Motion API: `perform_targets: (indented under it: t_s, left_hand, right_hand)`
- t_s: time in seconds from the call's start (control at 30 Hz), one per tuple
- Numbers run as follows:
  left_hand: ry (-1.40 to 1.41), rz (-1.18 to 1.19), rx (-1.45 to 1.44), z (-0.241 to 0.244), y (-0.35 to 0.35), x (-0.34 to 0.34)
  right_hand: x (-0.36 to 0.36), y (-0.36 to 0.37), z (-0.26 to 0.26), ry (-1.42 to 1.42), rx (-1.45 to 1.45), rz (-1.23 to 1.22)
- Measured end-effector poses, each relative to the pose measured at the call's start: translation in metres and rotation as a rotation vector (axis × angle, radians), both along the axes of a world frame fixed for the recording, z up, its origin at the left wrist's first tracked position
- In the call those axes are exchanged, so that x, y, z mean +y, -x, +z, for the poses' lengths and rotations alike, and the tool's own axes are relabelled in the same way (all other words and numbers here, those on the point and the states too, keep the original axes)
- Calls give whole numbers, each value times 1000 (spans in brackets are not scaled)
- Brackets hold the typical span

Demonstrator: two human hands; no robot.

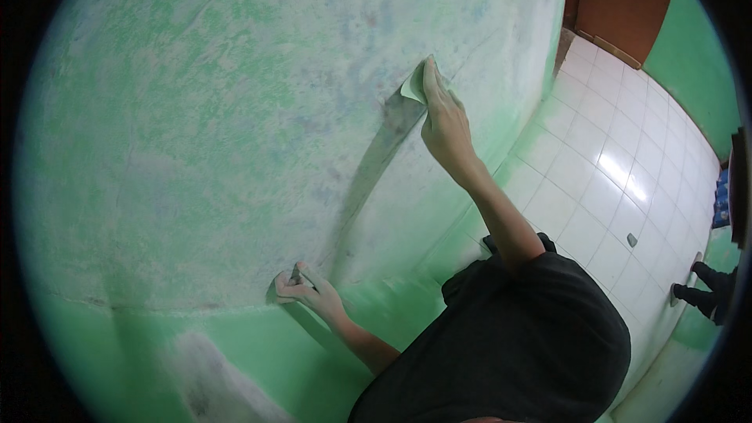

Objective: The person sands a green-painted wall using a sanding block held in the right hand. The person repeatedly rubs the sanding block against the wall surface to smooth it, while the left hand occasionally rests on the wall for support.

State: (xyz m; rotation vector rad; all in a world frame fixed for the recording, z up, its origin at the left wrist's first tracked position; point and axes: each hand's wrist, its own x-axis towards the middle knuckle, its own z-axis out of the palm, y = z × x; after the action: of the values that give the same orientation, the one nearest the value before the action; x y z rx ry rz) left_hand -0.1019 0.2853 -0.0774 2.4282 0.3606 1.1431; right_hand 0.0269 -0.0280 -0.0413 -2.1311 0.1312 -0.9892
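Note:
My right hand presses a folded sheet of sandpaper against a plastered wall, its fingers pointing up and away from me. One pale corner of the sheet curls out from under the fingers. Worn green paint, whitish plaster and bluish patches mottle the wall. Lower left, my left hand touches the wall beside a corner line, fingers bent and thumb apart. A small dark patch shows between these fingers; whether it is an object or shadow is unclear. Pale dust coats both hands.
White floor tiles, dusted green along the wall, bear a small grey piece. Brighter green wall lies below the corner line. A brown door is at the top right. Another person's dark-trousered legs show at the right, below blue items.

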Motion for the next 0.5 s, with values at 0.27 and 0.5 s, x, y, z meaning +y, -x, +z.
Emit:
perform_targets:
  t_s: [0.27, 0.5]
  left_hand:
    - [15, 4, 48, 5, -3, -1]
    - [109, -65, -23, -1, -3, 0]
  right_hand:
    - [-6, -11, -9, -49, -2, -15]
    - [-2, -7, -12, -6, -83, 5]
